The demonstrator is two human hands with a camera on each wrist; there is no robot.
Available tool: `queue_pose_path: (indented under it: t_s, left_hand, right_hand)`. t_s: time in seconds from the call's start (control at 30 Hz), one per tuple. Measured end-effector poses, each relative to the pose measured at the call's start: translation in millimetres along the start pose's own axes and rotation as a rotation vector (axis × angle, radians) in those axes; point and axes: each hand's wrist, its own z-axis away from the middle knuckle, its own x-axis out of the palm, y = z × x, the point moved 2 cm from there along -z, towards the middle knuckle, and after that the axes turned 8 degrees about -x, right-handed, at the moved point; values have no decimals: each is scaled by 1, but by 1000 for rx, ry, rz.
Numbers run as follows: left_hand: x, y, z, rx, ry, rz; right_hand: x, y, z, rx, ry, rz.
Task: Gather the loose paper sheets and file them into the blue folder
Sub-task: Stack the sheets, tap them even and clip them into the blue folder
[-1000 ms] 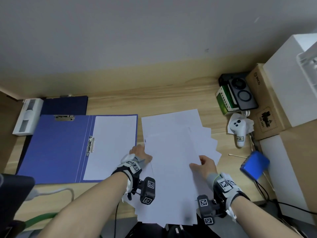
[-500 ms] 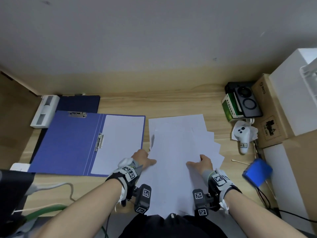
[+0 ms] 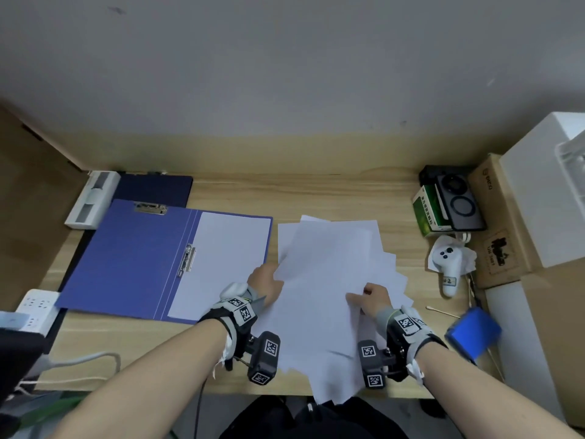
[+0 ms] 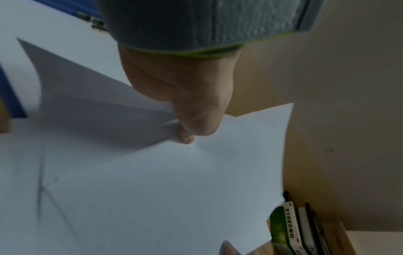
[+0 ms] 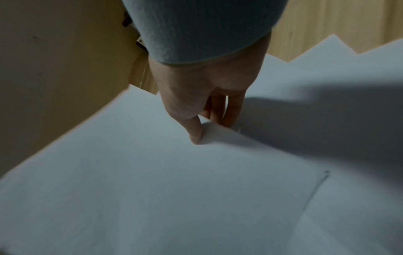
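Several loose white paper sheets (image 3: pixel 326 280) lie fanned on the wooden desk, some hanging over its front edge. My left hand (image 3: pixel 266 282) pinches the left edge of the top sheets (image 4: pixel 174 172), thumb on top. My right hand (image 3: pixel 368 299) pinches their right side, thumb (image 5: pixel 194 132) on top and fingers (image 5: pixel 231 110) underneath the sheets (image 5: pixel 152 172). The top sheets are lifted and tilted off the pile. The blue folder (image 3: pixel 126 258) lies open to the left, with a metal clip (image 3: pixel 186 259) at its spine and a white sheet (image 3: pixel 221 264) in its right half.
A green box (image 3: pixel 427 213), a dark device (image 3: pixel 459 201), a white controller (image 3: pixel 448 264) and cardboard boxes (image 3: pixel 497 223) crowd the right. A blue object (image 3: pixel 473 332) sits at the right front. A white power strip (image 3: pixel 34 308) and a dark clipboard (image 3: pixel 155 190) are at the left.
Both hands have closed on the top sheets and lifted them; the sheets now tilt and overlap higher on the pile. The camera view has shifted a little.
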Motion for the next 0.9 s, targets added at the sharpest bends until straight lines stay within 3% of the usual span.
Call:
queue_pose_path:
  t_s: [0.13, 0.27, 0.33, 0.47, 0.53, 0.67, 0.8, 0.9]
  left_hand:
    - [-33, 8, -4, 88, 50, 165]
    - [-47, 7, -7, 150, 15, 248]
    - [-50, 8, -8, 158, 0, 310]
    - [-55, 18, -6, 180, 48, 493]
    - [-63, 32, -1, 214, 58, 611]
    - [-95, 67, 0, 278, 61, 787]
    - [-132, 101, 1, 282, 93, 971]
    - [-134, 114, 9, 347, 108, 982]
  right_hand:
    - [-11, -30, -5, -78, 98, -247]
    - [-33, -67, -12, -324, 349, -101]
    - [-43, -78, -19, -355, 284, -66]
    - [-37, -87, -18, -198, -95, -235]
    - [-29, -98, -11, -223, -178, -257]
    - [-38, -156, -4, -311, -20, -411]
    - [-68, -218, 10, -449, 30, -513]
    - [-77, -227, 16, -519, 38, -544]
